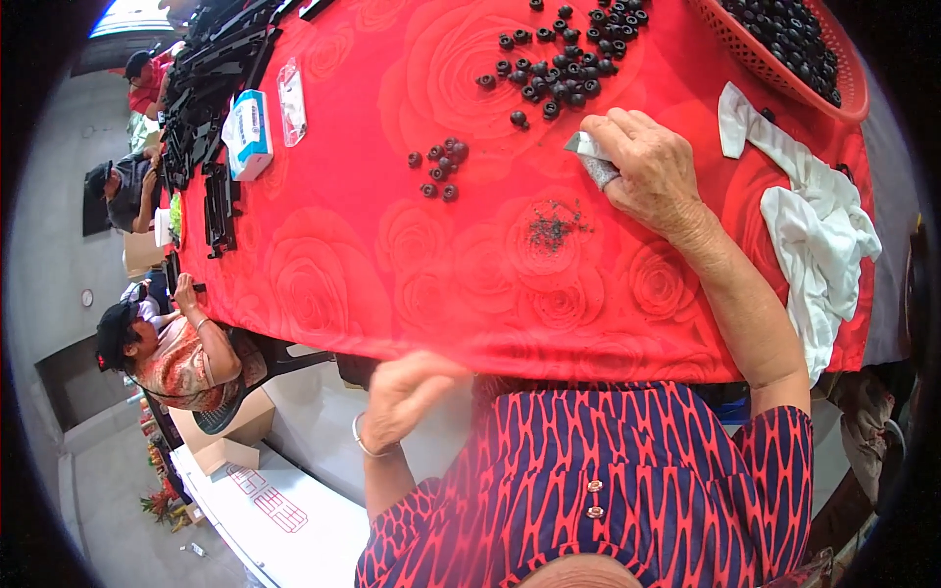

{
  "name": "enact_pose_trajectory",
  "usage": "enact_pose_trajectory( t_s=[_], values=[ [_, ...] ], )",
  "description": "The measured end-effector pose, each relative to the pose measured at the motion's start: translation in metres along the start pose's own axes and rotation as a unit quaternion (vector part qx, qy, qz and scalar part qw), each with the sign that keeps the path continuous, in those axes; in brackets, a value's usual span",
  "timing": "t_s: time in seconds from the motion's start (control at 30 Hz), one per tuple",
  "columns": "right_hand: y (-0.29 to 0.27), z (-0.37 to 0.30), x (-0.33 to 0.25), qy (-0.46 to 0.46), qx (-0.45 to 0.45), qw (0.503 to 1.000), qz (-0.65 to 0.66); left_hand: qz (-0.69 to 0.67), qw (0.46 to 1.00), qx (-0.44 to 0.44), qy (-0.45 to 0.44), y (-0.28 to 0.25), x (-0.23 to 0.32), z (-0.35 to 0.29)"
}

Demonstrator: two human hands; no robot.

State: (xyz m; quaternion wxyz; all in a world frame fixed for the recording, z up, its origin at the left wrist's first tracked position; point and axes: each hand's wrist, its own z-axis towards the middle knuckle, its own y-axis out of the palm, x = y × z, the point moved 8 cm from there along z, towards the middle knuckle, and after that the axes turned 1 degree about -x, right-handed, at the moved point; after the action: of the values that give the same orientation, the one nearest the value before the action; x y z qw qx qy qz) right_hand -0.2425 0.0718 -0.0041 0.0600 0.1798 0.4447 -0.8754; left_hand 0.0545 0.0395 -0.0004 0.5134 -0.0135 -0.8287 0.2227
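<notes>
My right hand (652, 171) is closed around a short blade (596, 165) with a grey, wrapped-looking grip, its dark pointed tip sticking out to the left. Just below it, a little heap of black shavings (557, 227) lies on the red rose-patterned tablecloth (333, 284). My left hand (407, 397), with a bracelet at the wrist, is over the table's near edge. Motion smears its fingers, so whether it holds anything cannot be made out. A small group of round black parts (446, 167) sits mid-table; a larger scatter of the same parts (564, 78) lies beyond.
At the far right, a red plastic basket (855, 93) holds many black parts. A crumpled white cloth (809, 245) lies right of my forearm. Long black strips (221, 88), a tissue box (249, 137) and a clear case (292, 103) are at left. Several people (181, 358) sit along the left side.
</notes>
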Motion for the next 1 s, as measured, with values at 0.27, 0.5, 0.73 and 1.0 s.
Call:
enact_pose_trajectory(
  t_s=[0.27, 0.5, 0.73, 1.0],
  values=[
    [0.001, 0.001, 0.0, 0.018, -0.021, 1.0, 0.006, 0.357, 0.903, 0.199, 0.136, -0.018, 0.076, 0.086],
    [-0.002, 0.008, -0.006, 0.021, -0.016, 0.999, 0.024, 0.445, 0.882, 0.085, 0.133, 0.049, 0.047, 0.126],
    [-0.004, 0.003, 0.004, 0.064, -0.005, 0.992, 0.11, 0.153, 0.957, 0.053, 0.24, 0.056, 0.075, 0.14],
    [-0.003, 0.005, 0.002, 0.066, -0.003, 0.991, 0.118, 0.244, 0.898, 0.33, 0.159, -0.05, 0.077, 0.188]
  ],
)
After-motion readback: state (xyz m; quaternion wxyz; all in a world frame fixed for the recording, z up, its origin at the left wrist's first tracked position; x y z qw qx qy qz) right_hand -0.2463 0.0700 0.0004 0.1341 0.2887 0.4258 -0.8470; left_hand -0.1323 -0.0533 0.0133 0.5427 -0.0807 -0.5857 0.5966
